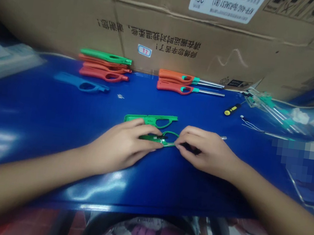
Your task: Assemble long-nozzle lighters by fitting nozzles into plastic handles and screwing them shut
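My left hand (126,144) is closed on a green lighter handle half (149,137) with a finger loop, its thumb and fingers pressing at small dark and silvery parts inside. My right hand (209,151) is pinched at the handle's front end, on a thin silvery metal tube (170,144). A short metallic end (223,138) shows beyond my right knuckles; whether it belongs to the same tube is hidden. Just behind my left fingers lies a second green handle half (151,120), its hollow side up.
Against the cardboard box (158,17) lie several handle shells (104,66), with a blue one (82,83) in front and small screws (120,96) nearby. Two long-nosed lighters (175,88) lie centrally. Rightward are a yellow-black screwdriver (232,109), a white-wired tube (259,130) and bagged tubes (276,110).
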A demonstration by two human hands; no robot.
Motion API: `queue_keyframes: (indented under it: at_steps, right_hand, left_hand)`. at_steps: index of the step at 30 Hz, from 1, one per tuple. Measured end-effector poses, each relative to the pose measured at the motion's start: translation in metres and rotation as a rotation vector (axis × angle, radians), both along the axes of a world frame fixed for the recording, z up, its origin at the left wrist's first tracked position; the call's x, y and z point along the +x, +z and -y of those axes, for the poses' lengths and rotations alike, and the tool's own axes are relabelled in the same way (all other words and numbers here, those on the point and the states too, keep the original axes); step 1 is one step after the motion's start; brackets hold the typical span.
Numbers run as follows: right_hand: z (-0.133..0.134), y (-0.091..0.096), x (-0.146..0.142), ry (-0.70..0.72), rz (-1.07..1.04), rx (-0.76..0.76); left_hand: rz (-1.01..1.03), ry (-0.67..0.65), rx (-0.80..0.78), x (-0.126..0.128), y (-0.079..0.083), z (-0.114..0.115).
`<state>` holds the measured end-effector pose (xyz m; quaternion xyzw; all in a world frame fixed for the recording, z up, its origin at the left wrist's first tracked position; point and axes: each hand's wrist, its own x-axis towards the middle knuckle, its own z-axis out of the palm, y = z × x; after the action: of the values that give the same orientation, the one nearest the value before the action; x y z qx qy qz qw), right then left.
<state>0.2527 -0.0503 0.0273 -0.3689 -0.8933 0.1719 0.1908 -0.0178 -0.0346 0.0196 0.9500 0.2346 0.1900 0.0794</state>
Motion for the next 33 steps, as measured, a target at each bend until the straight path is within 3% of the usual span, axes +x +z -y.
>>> queue_keyframes:
  at_steps: [5, 14, 29, 33]
  right_hand:
    - [0.0000, -0.0003, 0.0003, -0.011, -0.042, -0.004]
    - [-0.0001, 0.0003, -0.0012, -0.017, -0.035, -0.009]
    - [0.0016, 0.0025, -0.0028, -0.023, -0.063, -0.053]
    - [-0.0005, 0.0010, -0.0059, -0.028, -0.089, -0.016]
  left_hand:
    - [0.057, 0.005, -0.067, 0.0003, -0.0021, -0.0012]
    - [0.015, -0.034, 0.089, -0.0007, -0.0017, -0.0007]
    - [-0.089, -0.055, 0.186, 0.0013, -0.0013, 0.0056]
    - [-0.020, -0.048, 0.147, 0.0017, -0.0026, 0.0047]
